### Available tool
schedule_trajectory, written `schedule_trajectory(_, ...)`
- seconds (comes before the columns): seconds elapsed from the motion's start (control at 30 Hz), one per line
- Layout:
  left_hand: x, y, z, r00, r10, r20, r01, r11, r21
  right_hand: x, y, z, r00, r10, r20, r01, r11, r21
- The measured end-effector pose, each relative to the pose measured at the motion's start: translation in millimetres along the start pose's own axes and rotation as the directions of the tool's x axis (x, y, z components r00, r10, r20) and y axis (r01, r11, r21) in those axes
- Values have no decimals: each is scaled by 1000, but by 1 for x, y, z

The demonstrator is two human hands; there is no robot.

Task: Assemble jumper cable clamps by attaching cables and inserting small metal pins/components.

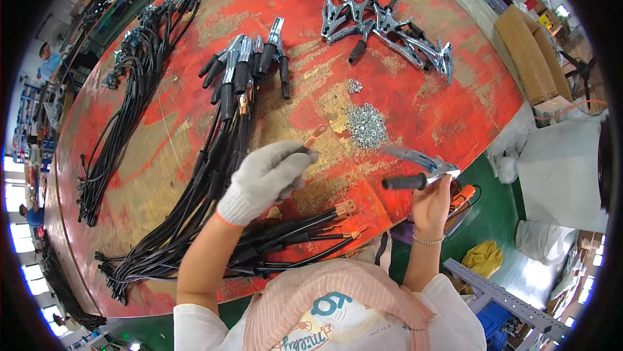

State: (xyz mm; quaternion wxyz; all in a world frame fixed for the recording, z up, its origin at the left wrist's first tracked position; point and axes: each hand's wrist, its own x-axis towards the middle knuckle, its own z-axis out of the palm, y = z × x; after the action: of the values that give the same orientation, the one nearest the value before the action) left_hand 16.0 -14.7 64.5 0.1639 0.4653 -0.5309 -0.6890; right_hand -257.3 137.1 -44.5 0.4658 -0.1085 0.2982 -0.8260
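My left hand [265, 175], in a white knit glove, is closed around a black cable end, and a copper lug [317, 132] sticks out past the fingertips. In my bare right hand [431, 207] is a metal spring clamp [420, 161] with a black handle sleeve, gripped near its shiny end. Between and beyond the hands lies a pile of small silver nuts [367, 127], with a smaller group of nuts [354, 85] behind it. Black cables with copper lugs [344, 208] lie close to my body, below the gloved hand.
The worn red table [311, 46] carries loose spring clamps [389, 23] at the far right. Cables with clamps attached [243, 62] lie left of centre, and another cable bundle [139, 81] is farther left. A cardboard box [535, 55] and an orange-handled tool [462, 199] are at right.
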Motion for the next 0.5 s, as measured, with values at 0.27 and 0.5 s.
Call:
schedule_trajectory(0.27,15,-42,16,976,-6,217,11,1000,-20,13,34,78,983,21,180,39,946,-322)
schedule_trajectory(0.5,10,-36,19,954,-106,279,93,994,62,1,28,92,941,44,335,109,898,-426)
